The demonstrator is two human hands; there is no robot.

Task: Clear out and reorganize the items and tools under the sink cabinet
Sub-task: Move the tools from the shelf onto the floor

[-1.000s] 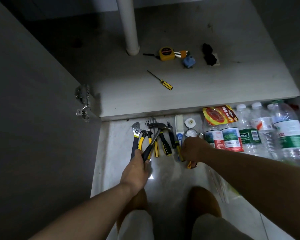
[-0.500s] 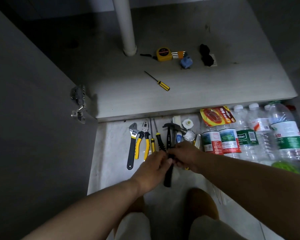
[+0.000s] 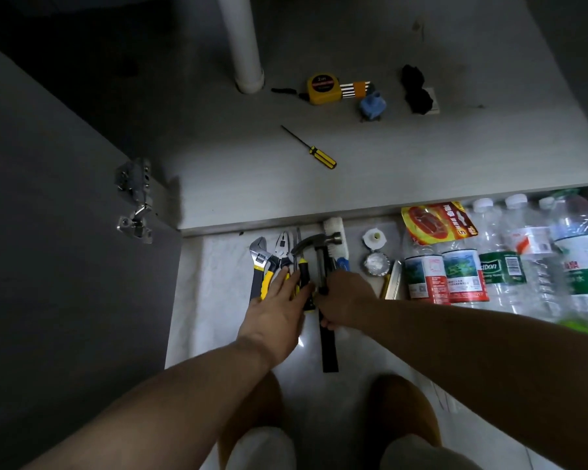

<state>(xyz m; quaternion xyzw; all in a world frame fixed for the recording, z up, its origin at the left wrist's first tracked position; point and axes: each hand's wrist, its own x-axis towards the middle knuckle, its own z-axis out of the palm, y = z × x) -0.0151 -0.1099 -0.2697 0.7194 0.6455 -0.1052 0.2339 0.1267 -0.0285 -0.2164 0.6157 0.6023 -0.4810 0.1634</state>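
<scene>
Now right hand point(image 3: 345, 298) grips hammer point(image 3: 321, 252) mid-handle.

At lower centre of the frame we see our right hand point(image 3: 345, 300) closed around the shaft of a claw hammer point(image 3: 323, 262), its black grip running down toward our knees. Our left hand point(image 3: 279, 307) lies flat, fingers spread, over yellow-handled pliers point(image 3: 282, 252) and an adjustable wrench point(image 3: 259, 262). Water bottles point(image 3: 530, 259) crowd the right edge. In the upper half, on the cabinet floor point(image 3: 218, 171), lie a yellow screwdriver point(image 3: 319, 156) and a tape measure point(image 3: 323, 89); the black thing beside them is perhaps a cloth.
</scene>
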